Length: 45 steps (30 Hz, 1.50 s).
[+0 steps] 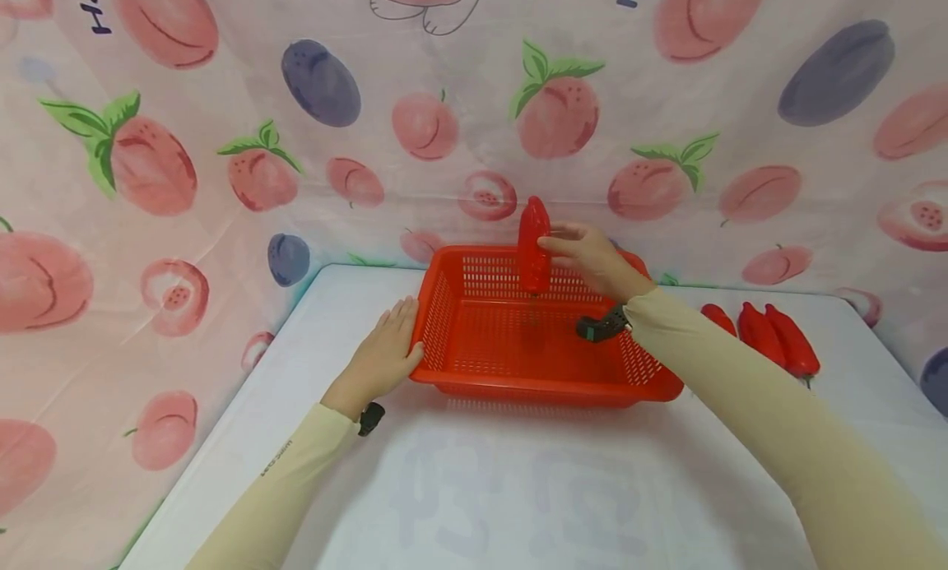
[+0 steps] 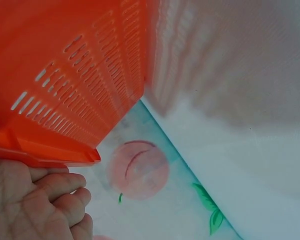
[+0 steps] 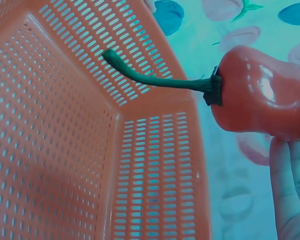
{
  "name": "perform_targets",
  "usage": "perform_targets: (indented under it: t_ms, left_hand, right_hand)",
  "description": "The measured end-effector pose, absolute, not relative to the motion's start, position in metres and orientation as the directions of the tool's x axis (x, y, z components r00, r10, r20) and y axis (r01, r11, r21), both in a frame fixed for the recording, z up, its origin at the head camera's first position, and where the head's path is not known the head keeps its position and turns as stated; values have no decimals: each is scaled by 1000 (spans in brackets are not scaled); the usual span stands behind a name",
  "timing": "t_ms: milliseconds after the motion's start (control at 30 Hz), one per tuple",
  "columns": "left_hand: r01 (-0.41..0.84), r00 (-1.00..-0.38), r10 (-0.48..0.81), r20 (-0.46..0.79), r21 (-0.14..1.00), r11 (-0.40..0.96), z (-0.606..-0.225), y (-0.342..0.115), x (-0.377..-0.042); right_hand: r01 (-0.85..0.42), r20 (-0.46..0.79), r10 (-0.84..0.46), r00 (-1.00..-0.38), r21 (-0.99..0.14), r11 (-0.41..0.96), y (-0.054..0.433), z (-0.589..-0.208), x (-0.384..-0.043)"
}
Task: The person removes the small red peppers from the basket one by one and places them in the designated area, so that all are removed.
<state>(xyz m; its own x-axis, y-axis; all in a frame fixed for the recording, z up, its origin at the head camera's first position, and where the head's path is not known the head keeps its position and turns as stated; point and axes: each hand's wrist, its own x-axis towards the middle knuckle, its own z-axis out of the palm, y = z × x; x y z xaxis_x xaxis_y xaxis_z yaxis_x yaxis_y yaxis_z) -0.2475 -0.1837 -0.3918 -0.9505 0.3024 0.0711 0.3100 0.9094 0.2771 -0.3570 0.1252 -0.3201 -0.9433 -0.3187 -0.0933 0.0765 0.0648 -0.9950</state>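
My right hand (image 1: 588, 257) holds a long red pepper (image 1: 533, 245) upright by its side, over the back part of a red plastic basket (image 1: 544, 385). The pepper's green stem (image 3: 155, 81) points down in the head view. From the right wrist, the glossy stem end of the pepper shows large, with fingers (image 3: 285, 180) against its side. At the basket's left rim rests my left hand (image 1: 381, 352), fingers extended along the edge. Seen from the left wrist, those fingers (image 2: 65, 192) lie right at the rim, beside the slotted wall.
Several red peppers (image 1: 785, 340) lie on the white table (image 1: 518, 488) to the right of the basket, partly behind the right sleeve. A fruit-print cloth (image 1: 355, 142) hangs behind the table and along its left side. Both wrists wear black straps (image 1: 603, 325).
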Motion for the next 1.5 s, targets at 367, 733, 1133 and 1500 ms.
perform_targets:
  t_ms: [367, 733, 1133, 1500]
  left_hand:
    - [305, -952, 299, 65, 292, 907, -391, -183, -247]
    - [308, -951, 300, 72, 293, 905, -390, -183, -247]
    - [303, -952, 299, 61, 284, 910, -393, -184, -248]
    - [311, -950, 305, 69, 285, 907, -394, -184, -248]
  right_hand:
    - [29, -60, -299, -952, -994, 109, 168, -305, -332]
    - [13, -81, -283, -956, -972, 234, 218, -287, -303]
    - [23, -88, -212, -973, -956, 291, 283, -282, -280]
    - [-3, -52, -147, -988, -936, 352, 352, -292, -270]
